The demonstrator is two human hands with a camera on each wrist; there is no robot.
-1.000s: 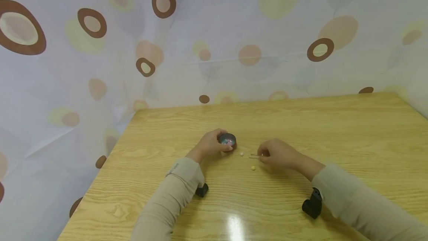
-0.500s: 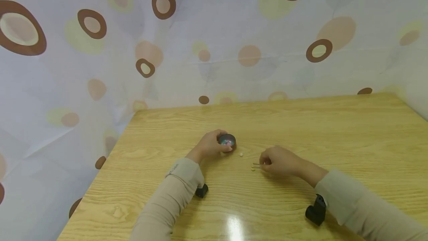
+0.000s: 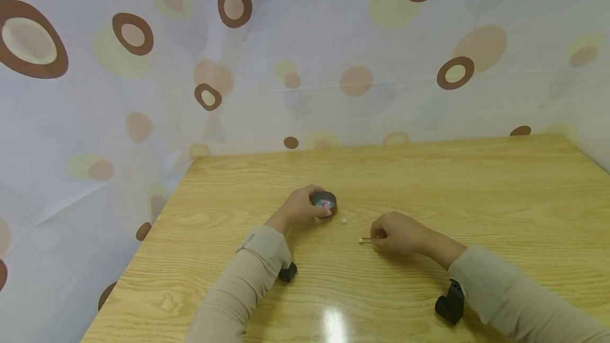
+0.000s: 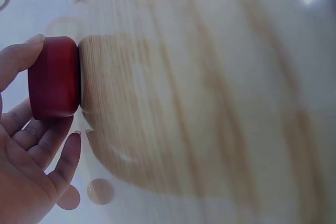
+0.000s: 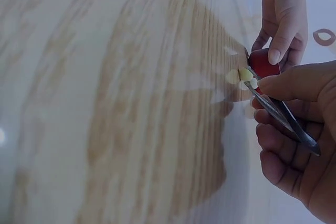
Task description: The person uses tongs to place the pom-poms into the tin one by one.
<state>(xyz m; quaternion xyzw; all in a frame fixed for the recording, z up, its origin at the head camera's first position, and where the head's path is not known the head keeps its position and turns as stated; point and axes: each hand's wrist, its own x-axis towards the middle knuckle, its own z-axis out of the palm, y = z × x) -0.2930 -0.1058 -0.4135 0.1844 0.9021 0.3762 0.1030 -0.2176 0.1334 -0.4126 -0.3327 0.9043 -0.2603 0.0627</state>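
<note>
My left hand (image 3: 300,205) grips a small round bowl (image 4: 55,80), red outside in the left wrist view. From the head view, several small pinkish and bluish pieces show inside the bowl (image 3: 326,198). My right hand (image 5: 307,129) pinches metal tweezers (image 5: 278,115) between thumb and fingers. The tweezers' tips are at a small yellow bead (image 5: 245,74), close over the table. A white bead (image 3: 344,221) lies on the table between the bowl and the tweezers.
The wooden table (image 3: 214,279) is glossy and reflects the things on it. A patterned cloth (image 3: 267,110) hangs behind its far edge and along the left. Black wrist cameras (image 3: 450,303) hang below both sleeves.
My right hand has moved toward me with the tweezers, from beside the white bead to the yellow bead, and the tips have come together around it. The left hand and bowl have stayed in place.
</note>
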